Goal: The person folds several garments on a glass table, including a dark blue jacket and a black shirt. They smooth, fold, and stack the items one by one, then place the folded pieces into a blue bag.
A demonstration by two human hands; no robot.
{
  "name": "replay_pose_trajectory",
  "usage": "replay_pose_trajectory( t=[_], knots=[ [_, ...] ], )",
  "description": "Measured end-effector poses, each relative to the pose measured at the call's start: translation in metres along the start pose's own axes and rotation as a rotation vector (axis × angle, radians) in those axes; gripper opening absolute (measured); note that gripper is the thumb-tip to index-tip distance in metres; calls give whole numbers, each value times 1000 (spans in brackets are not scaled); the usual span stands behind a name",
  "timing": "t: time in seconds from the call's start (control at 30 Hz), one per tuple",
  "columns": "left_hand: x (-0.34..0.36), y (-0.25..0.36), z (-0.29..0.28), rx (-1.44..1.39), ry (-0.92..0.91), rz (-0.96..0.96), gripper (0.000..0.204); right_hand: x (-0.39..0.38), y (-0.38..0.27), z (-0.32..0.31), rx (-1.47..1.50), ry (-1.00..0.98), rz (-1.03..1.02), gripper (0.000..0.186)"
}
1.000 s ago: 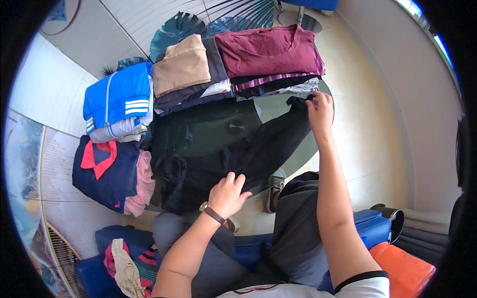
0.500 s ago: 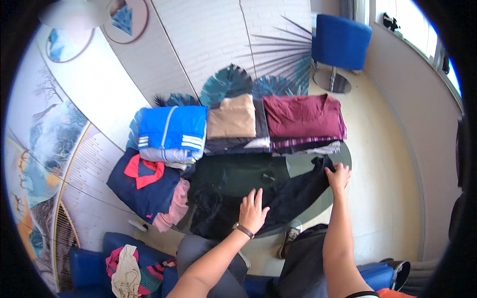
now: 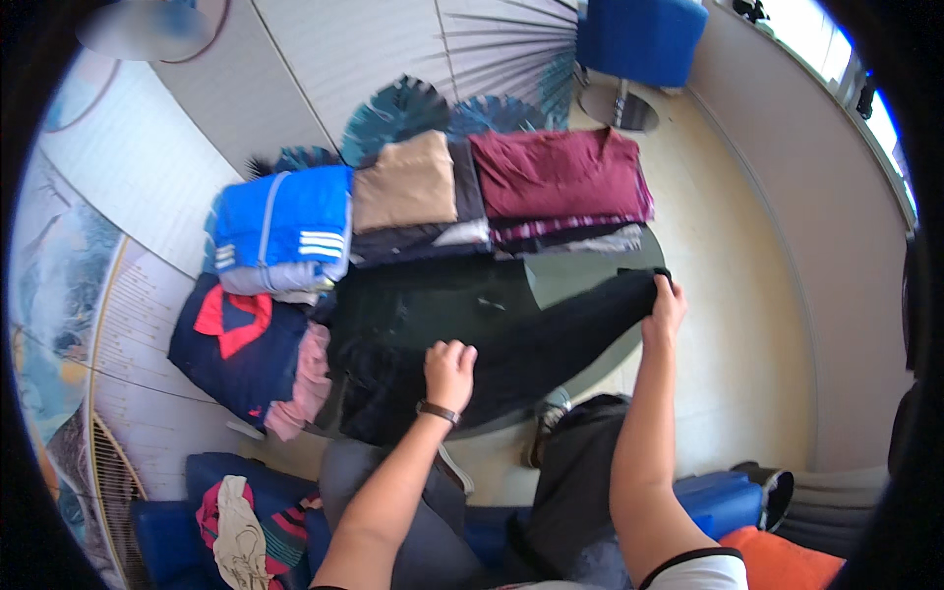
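Note:
A long black garment lies stretched across the dark glass table, wide and rumpled at its left end and narrower toward the right. Its kind is hard to make out. My right hand grips the narrow right end, lifted slightly at the table's right edge. With fingers curled in, my left hand is closed on the cloth near the middle of the garment. A band circles my left wrist.
Folded clothes line the table's far side: a blue jacket, a beige garment and a maroon top top the stacks. Navy clothing with pink frills sits left. Loose clothes lie on the blue seat; a blue chair stands far right.
My right hand has raised the garment's right end and pulled it straighter. My left hand has gone from spread fingers to curled ones. The view has shifted, moving the scene up and left.

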State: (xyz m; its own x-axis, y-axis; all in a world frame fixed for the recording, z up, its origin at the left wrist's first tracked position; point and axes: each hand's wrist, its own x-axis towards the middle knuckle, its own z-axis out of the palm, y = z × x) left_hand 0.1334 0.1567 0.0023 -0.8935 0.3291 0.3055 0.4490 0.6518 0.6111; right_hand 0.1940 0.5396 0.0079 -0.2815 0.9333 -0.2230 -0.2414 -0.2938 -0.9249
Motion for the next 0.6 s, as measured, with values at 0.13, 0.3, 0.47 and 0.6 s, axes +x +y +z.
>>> replay_pose_trajectory(
  t=[0.13,0.3,0.47,0.6],
  knots=[
    [3,32,3,161,162,73,19,26,6,-24,-466,12,-172,44],
    [-22,51,-2,131,-81,310,33,-17,-7,-3,-1241,22,-528,53],
    [-40,60,6,246,-201,399,44,-12,-10,6,-1440,24,-377,71],
    [-41,61,4,300,-244,411,52,1,-23,6,-1509,-200,-149,58]
  ],
)
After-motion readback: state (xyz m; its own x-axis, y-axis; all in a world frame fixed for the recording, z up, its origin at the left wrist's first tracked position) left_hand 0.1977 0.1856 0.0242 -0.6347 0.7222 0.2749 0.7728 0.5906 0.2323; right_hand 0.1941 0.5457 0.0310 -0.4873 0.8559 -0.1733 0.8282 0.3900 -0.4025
